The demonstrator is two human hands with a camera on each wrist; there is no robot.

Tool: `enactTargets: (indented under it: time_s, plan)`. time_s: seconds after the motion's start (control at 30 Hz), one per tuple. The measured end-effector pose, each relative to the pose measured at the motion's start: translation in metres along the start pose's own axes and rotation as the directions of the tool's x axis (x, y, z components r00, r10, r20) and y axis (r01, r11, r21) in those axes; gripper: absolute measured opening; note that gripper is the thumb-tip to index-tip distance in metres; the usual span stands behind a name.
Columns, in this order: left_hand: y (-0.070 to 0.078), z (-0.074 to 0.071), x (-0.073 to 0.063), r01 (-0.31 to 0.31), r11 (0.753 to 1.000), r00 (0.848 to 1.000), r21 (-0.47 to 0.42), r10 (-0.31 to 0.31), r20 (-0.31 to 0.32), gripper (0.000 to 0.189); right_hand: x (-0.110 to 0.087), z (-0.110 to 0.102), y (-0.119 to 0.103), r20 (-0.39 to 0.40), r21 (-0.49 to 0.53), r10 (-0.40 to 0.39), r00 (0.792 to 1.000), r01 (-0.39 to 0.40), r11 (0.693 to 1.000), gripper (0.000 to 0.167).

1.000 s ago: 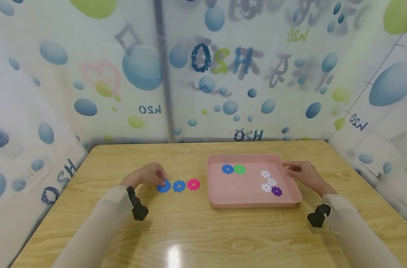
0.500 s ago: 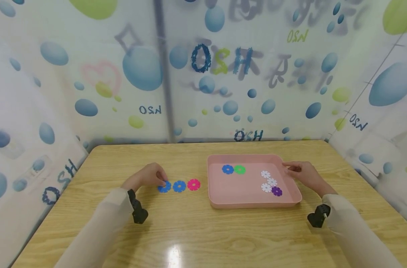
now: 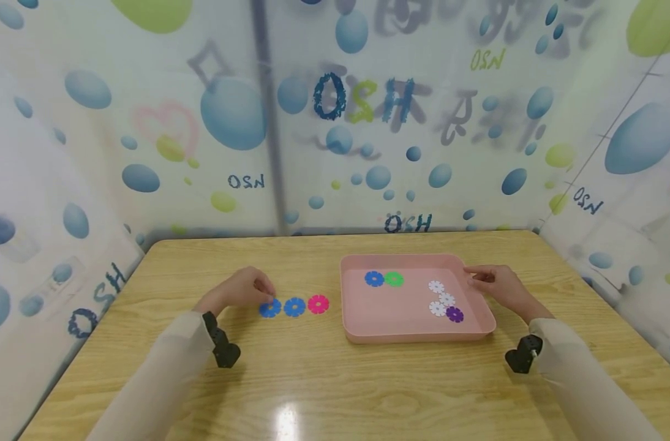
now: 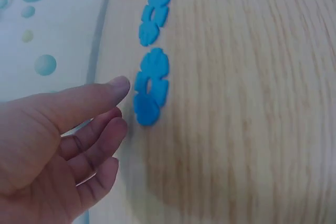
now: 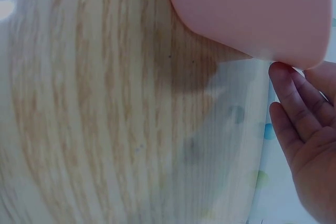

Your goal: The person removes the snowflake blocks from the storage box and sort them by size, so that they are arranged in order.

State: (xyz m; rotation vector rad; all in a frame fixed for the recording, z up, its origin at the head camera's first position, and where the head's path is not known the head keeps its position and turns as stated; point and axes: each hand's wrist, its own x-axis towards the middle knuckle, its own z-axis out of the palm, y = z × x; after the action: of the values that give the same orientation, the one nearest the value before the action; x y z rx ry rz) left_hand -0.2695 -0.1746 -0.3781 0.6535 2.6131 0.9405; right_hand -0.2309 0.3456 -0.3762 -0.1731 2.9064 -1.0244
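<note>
A row of flower-shaped plastic discs lies on the table: a blue disc [image 3: 270, 308], a second blue disc [image 3: 294, 307] and a pink disc [image 3: 318, 304]. My left hand [image 3: 245, 286] hovers just behind the leftmost blue one. In the left wrist view its loosely bent fingers [image 4: 100, 148] are apart from that disc and hold nothing. At the right, my right hand [image 3: 499, 285] holds the right edge of a pink tray [image 3: 390, 315]. The right wrist view has fingertips against the tray's outer wall, with another digit partly hidden behind the rim.
Inside the tray lie a blue disc [image 3: 375, 278] beside a green disc [image 3: 394, 279], several white discs [image 3: 447, 299] and a purple disc [image 3: 454, 314]. The wooden table [image 3: 313, 386] meets a patterned curtain [image 3: 335, 153] at its far edge.
My left fingers have let go of the leftmost blue disc and lifted slightly off it. The right hand and tray stay put.
</note>
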Motion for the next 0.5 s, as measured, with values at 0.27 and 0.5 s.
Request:
enactTargets:
  time_s: [0.27,0.5]
  plan:
    - [0.028,0.000,0.012,-0.097,0.995,0.994,-0.003,0.097,-0.047,0.014,0.001,0.000,0.003,-0.005,-0.015,0.009,1.000,-0.009,1.000,0.040]
    - [0.056,0.016,0.032,-0.176,0.984,0.982,-0.027,0.174,-0.074,0.013,0.003,0.001,0.003,0.002,-0.021,0.019,1.000,-0.019,1.000,0.041]
